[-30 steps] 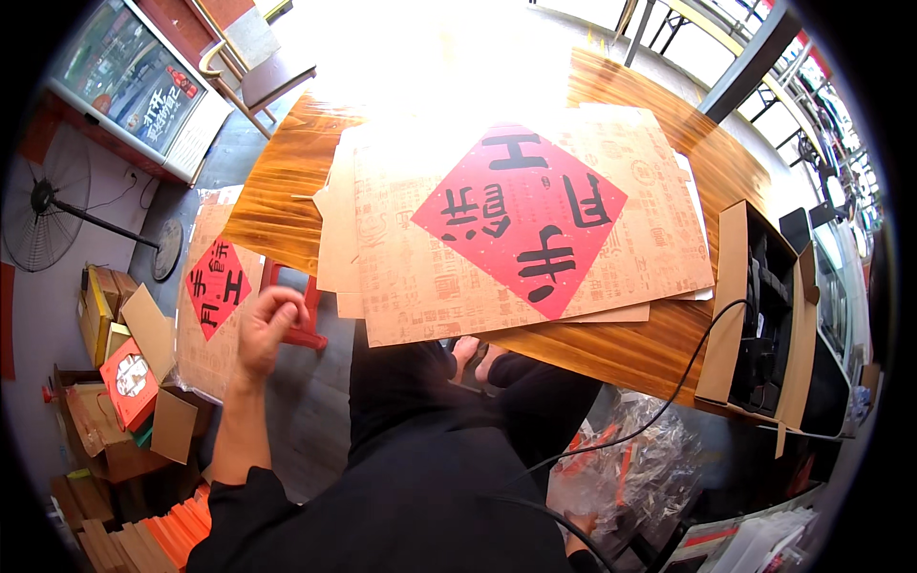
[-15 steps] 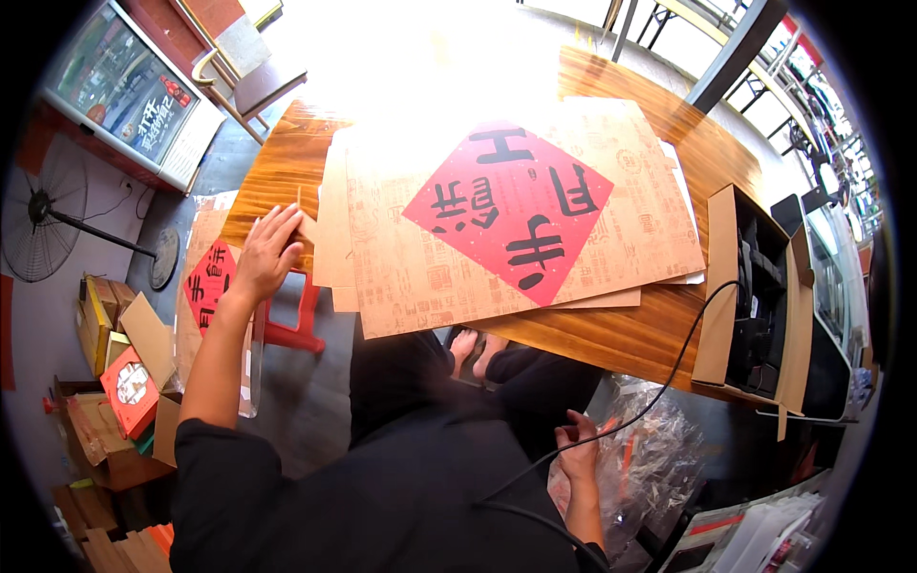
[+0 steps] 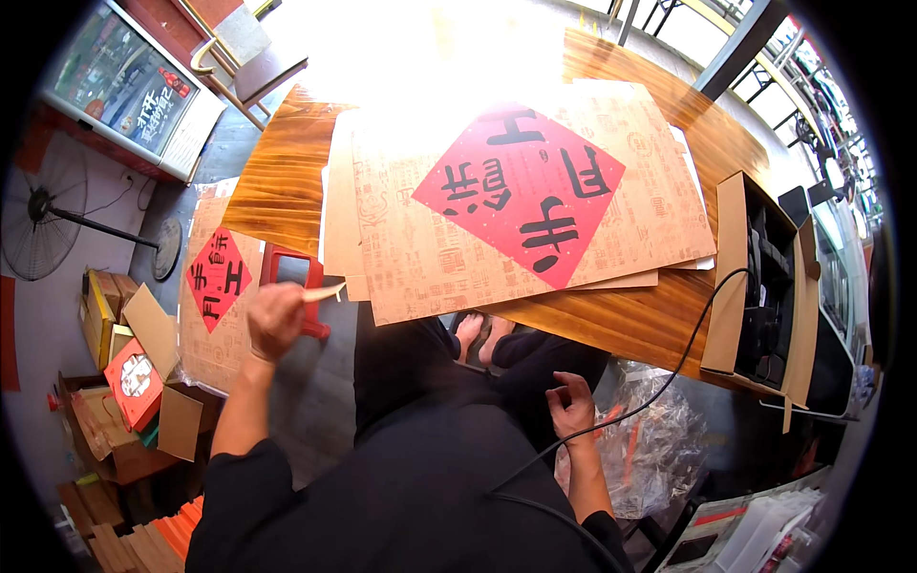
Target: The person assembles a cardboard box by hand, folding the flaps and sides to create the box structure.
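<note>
My left hand (image 3: 275, 317) is closed in a fist beside the table's near left edge. A thin pale tan strip (image 3: 323, 294) with a bent end sticks out of it; what it is made of, I cannot tell. My right hand (image 3: 571, 406) hangs near my lap with fingers loosely curled and apart, nothing visible in it. In front of me a stack of flat brown cardboard sheets (image 3: 630, 224) overhangs the table's near edge. Its top sheet bears a red diamond (image 3: 535, 181) with black characters.
On the wooden table (image 3: 277, 181), an open carton (image 3: 731, 277) with black contents stands at the right. A black cable (image 3: 659, 392) runs from it across me. Left are a similar cardboard sheet (image 3: 205, 358), a red stool (image 3: 317, 277) and cartons (image 3: 124, 449). Clear plastic wrap (image 3: 659, 458) lies right.
My left hand has left the table's left edge, drawn toward me and closed around the strip. My right hand has moved up slightly. The view has shifted a little.
</note>
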### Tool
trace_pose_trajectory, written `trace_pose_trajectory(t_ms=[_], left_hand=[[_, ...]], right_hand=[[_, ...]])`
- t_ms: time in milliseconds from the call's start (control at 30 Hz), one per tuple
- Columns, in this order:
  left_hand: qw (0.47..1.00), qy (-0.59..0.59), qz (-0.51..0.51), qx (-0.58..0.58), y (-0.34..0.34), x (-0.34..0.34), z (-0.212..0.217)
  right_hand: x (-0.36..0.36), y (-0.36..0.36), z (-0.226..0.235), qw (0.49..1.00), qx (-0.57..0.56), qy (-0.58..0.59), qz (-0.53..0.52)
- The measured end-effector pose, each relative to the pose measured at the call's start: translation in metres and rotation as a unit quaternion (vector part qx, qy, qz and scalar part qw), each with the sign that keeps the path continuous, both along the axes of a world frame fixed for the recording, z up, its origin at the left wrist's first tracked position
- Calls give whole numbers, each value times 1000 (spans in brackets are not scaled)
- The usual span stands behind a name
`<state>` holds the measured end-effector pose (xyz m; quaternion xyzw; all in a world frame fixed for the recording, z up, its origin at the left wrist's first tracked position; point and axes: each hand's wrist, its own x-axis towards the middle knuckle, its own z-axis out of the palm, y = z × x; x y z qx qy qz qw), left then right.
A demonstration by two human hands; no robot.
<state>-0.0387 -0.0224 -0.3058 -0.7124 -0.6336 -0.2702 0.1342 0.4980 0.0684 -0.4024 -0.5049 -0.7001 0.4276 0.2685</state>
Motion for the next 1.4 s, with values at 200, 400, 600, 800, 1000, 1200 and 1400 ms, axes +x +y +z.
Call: trace_pose_trajectory(t_ms=[200,400,600,800,1000,1200,1400], left_hand=[[971,-97,-113,-189,-38,90,-71],[958,-169,-131,-192,48,191,-101],[898,-221,-301,-234,77,233,-52],[960,-94,-233,-124,96,184,75],[965,25,-64,-252,107,130,78],[962,-26,-126,-239,110,124,94],[992,-7,-109,-59,118,107,141]], right_hand=[[-40,-22,10,997,-51,43,33],[-63,-26,25,998,20,61,15],[-36,-20,27,999,24,31,-31],[-31,-14,51,994,85,49,-51],[-53,21,98,972,210,108,-18],[-77,39,101,952,269,149,18],[-77,31,100,968,202,145,30]])
